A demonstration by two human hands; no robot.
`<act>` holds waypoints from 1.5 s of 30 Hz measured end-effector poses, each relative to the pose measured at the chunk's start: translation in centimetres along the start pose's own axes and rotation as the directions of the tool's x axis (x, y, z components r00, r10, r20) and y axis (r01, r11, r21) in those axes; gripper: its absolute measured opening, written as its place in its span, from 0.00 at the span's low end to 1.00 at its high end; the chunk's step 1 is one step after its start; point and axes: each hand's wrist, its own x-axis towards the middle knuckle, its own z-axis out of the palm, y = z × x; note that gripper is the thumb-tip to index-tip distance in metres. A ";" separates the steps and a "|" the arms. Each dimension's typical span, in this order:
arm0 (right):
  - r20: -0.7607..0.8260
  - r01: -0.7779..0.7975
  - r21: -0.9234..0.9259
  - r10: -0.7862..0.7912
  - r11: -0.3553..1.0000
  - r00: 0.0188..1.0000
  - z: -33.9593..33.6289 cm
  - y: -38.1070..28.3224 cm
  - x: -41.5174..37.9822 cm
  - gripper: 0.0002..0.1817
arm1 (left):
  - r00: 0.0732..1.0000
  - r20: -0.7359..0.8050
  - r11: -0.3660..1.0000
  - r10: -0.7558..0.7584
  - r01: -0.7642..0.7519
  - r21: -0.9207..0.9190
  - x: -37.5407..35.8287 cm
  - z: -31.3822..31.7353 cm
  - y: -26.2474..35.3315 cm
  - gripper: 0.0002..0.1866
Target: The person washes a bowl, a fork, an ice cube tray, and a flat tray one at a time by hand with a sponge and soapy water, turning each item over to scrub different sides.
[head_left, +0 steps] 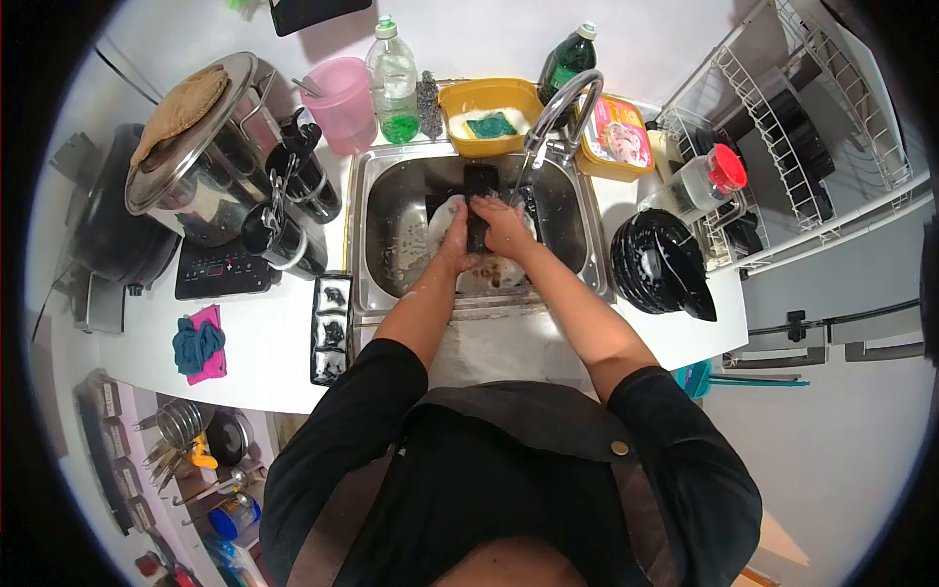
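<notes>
Both hands are down in the metal sink (358, 210), around a dark narrow piece (477, 233) that looks like a small black tray. My left hand (455, 237) lies along its left side, fingers pointing away from me. From the right, my right hand (504, 227) reaches over it, fingers bent against its top. Water runs from the curved tap (565, 96) near the right hand. White foam and a pale, brown-patterned dish (492, 274) show beneath the hands, partly hidden. The far end of a black piece (480, 179) shows beyond the fingers.
Left of the sink lies a foamy black sectioned tray (332, 331). Stacked black bowls (655, 264) stand at right, near a red-lidded jar (696, 186). Behind are a yellow tub with a sponge (491, 124), soap bottles (393, 78) and a pink cup (339, 106).
</notes>
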 end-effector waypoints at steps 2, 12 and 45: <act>-0.033 0.010 -0.204 -0.017 0.979 0.999 -0.3 0.0 -0.1 0.27 | 0.999 -0.021 0.999 0.028 -0.027 0.037 -0.1 0.8 0.4 0.33; -0.033 -0.173 -0.135 0.170 0.976 0.985 -1.6 -2.4 -1.2 0.23 | 0.995 0.090 0.999 -0.040 0.040 -0.003 0.2 -0.8 0.9 0.32; 0.004 0.070 0.216 -0.073 0.974 0.997 -1.5 1.4 -0.2 0.16 | 0.984 -0.165 0.982 0.068 -0.037 0.183 0.2 0.1 0.1 0.35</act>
